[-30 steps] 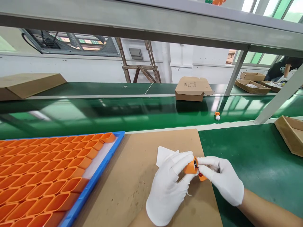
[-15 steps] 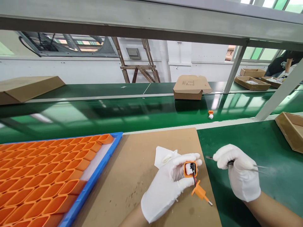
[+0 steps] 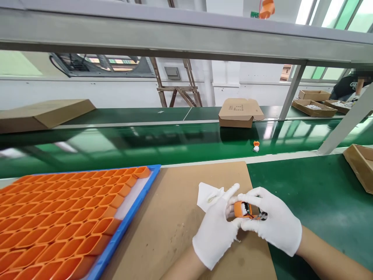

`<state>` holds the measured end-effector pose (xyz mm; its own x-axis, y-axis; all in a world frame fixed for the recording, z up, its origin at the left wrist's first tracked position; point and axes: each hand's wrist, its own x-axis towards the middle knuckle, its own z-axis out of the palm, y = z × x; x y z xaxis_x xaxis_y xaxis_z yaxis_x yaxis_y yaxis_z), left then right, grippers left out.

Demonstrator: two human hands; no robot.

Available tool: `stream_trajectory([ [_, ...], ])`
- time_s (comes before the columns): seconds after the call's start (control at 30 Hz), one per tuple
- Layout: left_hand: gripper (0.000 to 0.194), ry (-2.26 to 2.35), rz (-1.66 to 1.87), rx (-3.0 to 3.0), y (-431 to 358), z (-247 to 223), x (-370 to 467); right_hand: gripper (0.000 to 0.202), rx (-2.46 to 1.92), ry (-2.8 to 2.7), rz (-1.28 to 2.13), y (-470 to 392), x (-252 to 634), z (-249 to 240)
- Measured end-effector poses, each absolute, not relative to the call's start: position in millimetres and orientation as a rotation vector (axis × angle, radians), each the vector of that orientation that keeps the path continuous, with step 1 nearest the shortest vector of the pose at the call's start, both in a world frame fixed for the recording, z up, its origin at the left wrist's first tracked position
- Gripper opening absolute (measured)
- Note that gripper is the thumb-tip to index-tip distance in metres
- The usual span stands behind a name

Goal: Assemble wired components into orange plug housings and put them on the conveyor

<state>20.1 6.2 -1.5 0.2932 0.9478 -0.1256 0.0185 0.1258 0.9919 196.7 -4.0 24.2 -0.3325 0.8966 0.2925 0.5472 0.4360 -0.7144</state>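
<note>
Casing (image 3: 238, 209), white insert (image 3: 244, 209) inside, mouth uncapped, is gripped between fingers of the left hand (image 3: 216, 231); the right hand (image 3: 275, 221) clasps tweezers (image 3: 263, 215).

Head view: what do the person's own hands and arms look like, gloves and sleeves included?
The left hand and right hand each wear a white glove ending around the wrist, without visible markings. Loose threads show on the left one. Both visible forearms are bare, without sleeves.
</note>
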Motion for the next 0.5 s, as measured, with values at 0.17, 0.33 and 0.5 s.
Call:
stream_trajectory([
  [0.17, 0.084, 1.099, 0.912, 1.386, 3.2, -3.7, 20.7, 0.035, -1.306, -1.995, 0.759, 15.0, 199.1, 17.6],
  [0.33, 0.047, 1.653, 0.927, 1.847, -3.1, 11.8, -21.1, 0.032, -1.622, -1.815, 0.535, 100.0, 244.1, 16.3],
  [0.5, 0.024, 2.352, 0.786, 1.807, -19.5, 29.2, -111.5, 0.023, -1.596, -1.625, 0.396, 188.3, 299.2, 20.2],
])
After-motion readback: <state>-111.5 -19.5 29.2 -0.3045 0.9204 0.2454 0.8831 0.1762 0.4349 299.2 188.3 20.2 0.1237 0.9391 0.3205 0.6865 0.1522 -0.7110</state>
